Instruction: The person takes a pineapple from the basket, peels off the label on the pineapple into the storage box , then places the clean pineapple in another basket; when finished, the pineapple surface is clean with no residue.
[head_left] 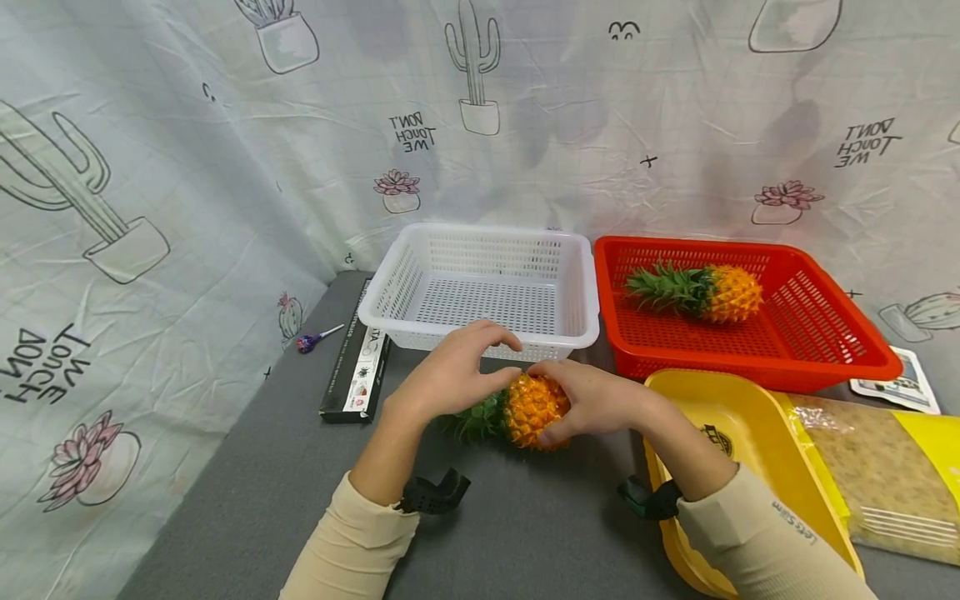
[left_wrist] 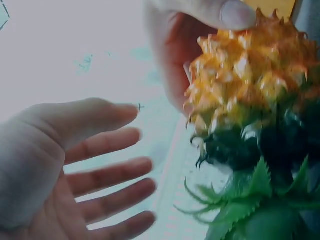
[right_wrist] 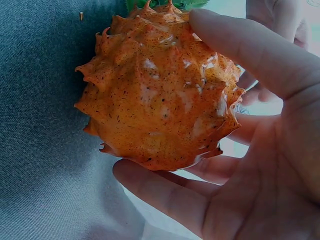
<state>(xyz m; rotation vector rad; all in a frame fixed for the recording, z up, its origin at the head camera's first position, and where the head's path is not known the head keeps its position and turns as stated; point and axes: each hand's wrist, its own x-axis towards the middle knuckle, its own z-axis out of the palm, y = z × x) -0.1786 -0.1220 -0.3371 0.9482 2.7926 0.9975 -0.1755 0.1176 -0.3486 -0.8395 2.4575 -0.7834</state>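
Note:
A toy-like pineapple (head_left: 531, 414) with a spiky orange body and green leaves lies on its side on the grey table, leaves pointing left. My right hand (head_left: 600, 398) grips the orange body, the thumb (right_wrist: 245, 47) on one side and the fingers (right_wrist: 165, 192) curved round the other. Just above and beside the leafy end, my left hand (head_left: 465, 367) hovers with fingers spread and nothing in it. In the left wrist view a gap separates the left fingers (left_wrist: 120, 172) from the fruit. The hands partly cover the pineapple in the head view.
Behind the hands stand a white basket (head_left: 487, 304) and a red basket (head_left: 795, 333) holding another pineapple (head_left: 731, 296). A yellow tray (head_left: 750, 408) and a yellow-edged bag (head_left: 885, 475) lie right. Left are a black box (head_left: 347, 371) and a lollipop (head_left: 307, 342).

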